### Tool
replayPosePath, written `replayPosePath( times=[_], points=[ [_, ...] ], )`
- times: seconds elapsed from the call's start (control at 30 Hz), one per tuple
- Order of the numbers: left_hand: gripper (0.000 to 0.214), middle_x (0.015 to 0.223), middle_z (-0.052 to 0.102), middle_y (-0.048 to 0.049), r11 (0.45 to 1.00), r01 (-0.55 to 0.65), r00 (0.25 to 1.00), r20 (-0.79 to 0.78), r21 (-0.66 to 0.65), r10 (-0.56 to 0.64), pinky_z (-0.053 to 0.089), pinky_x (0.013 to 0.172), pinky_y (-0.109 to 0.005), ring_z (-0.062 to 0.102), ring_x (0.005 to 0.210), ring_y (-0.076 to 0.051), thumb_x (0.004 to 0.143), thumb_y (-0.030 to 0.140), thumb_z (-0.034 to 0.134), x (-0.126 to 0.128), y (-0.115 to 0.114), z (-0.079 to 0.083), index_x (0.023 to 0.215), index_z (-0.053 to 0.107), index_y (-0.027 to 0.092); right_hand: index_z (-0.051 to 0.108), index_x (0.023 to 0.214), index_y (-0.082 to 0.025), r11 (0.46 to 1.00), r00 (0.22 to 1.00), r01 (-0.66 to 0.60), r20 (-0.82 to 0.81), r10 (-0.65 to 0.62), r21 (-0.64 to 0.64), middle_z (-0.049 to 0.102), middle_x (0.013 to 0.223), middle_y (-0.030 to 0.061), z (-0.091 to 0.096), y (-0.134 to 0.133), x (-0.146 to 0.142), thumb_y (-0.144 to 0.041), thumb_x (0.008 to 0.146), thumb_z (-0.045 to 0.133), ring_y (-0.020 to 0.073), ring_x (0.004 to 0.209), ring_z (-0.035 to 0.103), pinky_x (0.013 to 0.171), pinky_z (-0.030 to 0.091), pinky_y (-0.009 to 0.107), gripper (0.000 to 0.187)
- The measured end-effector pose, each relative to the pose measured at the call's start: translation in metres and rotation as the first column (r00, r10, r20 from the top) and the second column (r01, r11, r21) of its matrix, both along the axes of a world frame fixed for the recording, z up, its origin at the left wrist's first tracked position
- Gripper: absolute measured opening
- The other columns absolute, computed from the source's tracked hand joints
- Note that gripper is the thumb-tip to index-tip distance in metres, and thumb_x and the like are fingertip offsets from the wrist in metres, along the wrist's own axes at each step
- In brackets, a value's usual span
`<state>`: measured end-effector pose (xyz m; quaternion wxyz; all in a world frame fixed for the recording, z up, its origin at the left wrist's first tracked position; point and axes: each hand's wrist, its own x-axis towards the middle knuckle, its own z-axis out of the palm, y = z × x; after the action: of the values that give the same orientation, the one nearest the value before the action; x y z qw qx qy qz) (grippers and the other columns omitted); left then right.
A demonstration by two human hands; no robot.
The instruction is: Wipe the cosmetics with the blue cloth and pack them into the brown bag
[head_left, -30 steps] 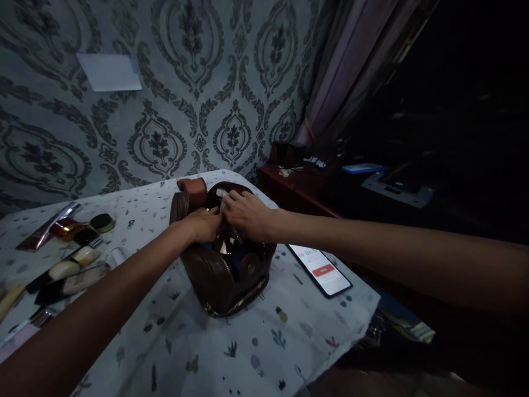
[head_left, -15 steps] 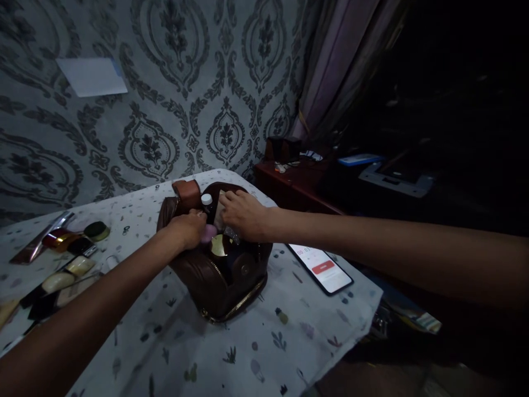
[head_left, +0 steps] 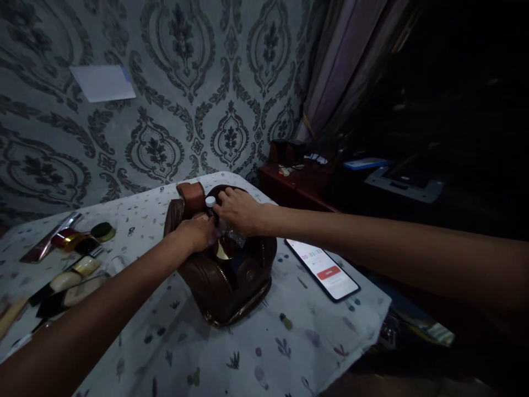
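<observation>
A brown leather bag (head_left: 206, 281) stands unzipped on the patterned tablecloth, and both hands reach into its mouth. My left hand (head_left: 195, 234) is curled at the bag's left side, its fingertips down among the contents; what it grips, if anything, is hidden. My right hand (head_left: 236, 210) has bent fingers at the back of the opening, beside a dark bottle with a white cap (head_left: 210, 201). I cannot make out what lies under those fingers. Below the hands show a shiny gold round item (head_left: 223, 249) and a clear glittery packet (head_left: 237, 237).
Left on the tablecloth (head_left: 256, 309) lie makeup brushes (head_left: 66, 281), a metallic tube (head_left: 49, 240), a red and gold container (head_left: 68, 240) and a dark green round pot (head_left: 103, 231). A lit phone (head_left: 326, 270) lies right of the bag. A dark red side table (head_left: 297, 187) stands behind.
My right hand has shifted slightly left, close to the white cap, and the pale piece by its fingers is now mostly hidden. My left hand reaches slightly further in, covering most of the pink item.
</observation>
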<state>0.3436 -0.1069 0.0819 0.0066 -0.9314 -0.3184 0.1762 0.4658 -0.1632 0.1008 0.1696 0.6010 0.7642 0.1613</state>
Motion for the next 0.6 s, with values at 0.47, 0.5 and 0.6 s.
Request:
replayPosePath(
  times=[0.47, 0.5, 0.6],
  points=[
    [0.052, 0.139, 0.060, -0.0191, 1.000, -0.007, 1.000, 0.010, -0.012, 0.008, 0.050, 0.100, -0.045, 0.058, 0.127, -0.033, 0.098, 0.047, 0.033, 0.004, 0.004, -0.004, 0.133, 0.058, 0.017, 0.061, 0.121, -0.011, 0.994, 0.996, -0.072, 0.058, 0.068, 0.076, 0.055, 0.134, 0.0168, -0.023, 0.033, 0.003, -0.022, 0.093, 0.053, 0.0296, 0.121, 0.049, 0.093, 0.042, 0.038, 0.031],
    [0.052, 0.138, 0.060, -0.0193, 1.000, -0.003, 1.000, 0.010, -0.012, 0.003, 0.050, 0.100, -0.045, 0.059, 0.126, -0.033, 0.099, 0.047, 0.033, 0.003, 0.005, -0.004, 0.131, 0.059, 0.017, 0.062, 0.120, -0.011, 0.995, 0.995, -0.078, 0.073, 0.073, 0.068, 0.055, 0.134, 0.0166, -0.025, 0.033, 0.003, -0.022, 0.093, 0.051, 0.0293, 0.121, 0.048, 0.093, 0.042, 0.038, 0.031],
    [0.049, 0.134, 0.063, -0.0195, 0.999, 0.037, 0.999, 0.024, -0.020, -0.036, 0.051, 0.099, -0.044, 0.061, 0.124, -0.033, 0.099, 0.045, 0.034, 0.001, 0.007, -0.008, 0.129, 0.060, 0.017, 0.062, 0.123, -0.012, 0.993, 0.987, -0.114, 0.115, 0.108, 0.044, 0.055, 0.136, 0.0159, -0.026, 0.034, 0.004, -0.023, 0.091, 0.053, 0.0287, 0.120, 0.048, 0.091, 0.042, 0.037, 0.034]
  ],
)
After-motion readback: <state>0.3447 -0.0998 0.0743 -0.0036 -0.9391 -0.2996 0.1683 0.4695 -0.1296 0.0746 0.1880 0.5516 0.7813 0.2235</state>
